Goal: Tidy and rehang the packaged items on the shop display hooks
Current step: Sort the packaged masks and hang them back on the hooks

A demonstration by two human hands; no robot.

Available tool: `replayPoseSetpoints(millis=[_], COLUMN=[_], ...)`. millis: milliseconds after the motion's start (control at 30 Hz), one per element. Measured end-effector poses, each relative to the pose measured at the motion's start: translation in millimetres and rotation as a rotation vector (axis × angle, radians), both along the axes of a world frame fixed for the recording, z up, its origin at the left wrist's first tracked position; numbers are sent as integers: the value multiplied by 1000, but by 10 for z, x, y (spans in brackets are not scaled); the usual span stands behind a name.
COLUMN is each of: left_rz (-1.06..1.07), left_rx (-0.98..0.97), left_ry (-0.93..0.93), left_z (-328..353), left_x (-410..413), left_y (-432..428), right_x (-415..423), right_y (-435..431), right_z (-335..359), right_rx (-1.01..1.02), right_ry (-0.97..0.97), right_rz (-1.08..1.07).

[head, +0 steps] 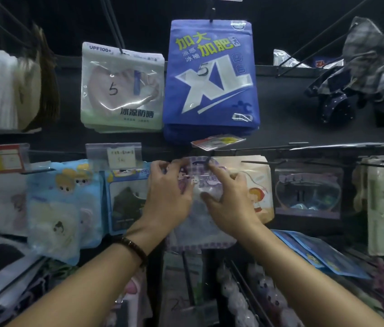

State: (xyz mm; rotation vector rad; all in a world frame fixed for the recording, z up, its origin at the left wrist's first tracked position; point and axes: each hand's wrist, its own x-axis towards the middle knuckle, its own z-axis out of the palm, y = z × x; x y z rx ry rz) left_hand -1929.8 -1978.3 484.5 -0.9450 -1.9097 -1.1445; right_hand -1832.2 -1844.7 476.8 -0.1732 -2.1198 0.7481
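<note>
Both hands (pixel 169 199) grip purple packet (pixel 201 182), blue "XL" pack (pixel 211 76) above

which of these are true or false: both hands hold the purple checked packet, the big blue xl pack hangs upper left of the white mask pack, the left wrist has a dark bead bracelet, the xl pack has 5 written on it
1. Both hands, left hand and right hand, hold the purple checked plastic packet: true.
2. The big blue XL pack hangs left of the white-and-green mask pack: false, it hangs to its right.
3. The left wrist wears a dark bead bracelet: true.
4. The XL pack is marked 5: true.
</note>
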Motion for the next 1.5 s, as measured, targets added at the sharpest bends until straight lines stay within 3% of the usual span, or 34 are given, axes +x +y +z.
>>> replayPoseSetpoints(millis=[100,233,400,600,867,967,1167,1333,1500], left_rz=[186,260,257,298,-327,-393,-339,-215,-200], left_rx=[-288,-459,-521,-437,-618,-770,-1086,-1292,-1318], left_ry=[-39,-131,-191,-32,-111,-79,-33,-43,-108], left_z=[-84,-102,0,-86,-139,-268,-413,-526,-583], left_x=[-22,-37,-35,233,711,824,937,924,860], left_y=[28,104,45,43,329,681,1272,1589,1693], right_x=[-154,-289,-237,192,1241,1484,1575,1409,1258], right_y=[20,-17,87,503,1447,1850,2214,2314,2369], right_z=[3,76,118,104,-96,-282,-925,-1151,-1234], right_rx=[123,205,262,309,350,310,275,259,163], right_ry=[-144,-278,-361,-259,-360,-483,-759,-613,-504], right_rz=[-75,-221,-251,-102,-272,-375,-359,-253,-196])
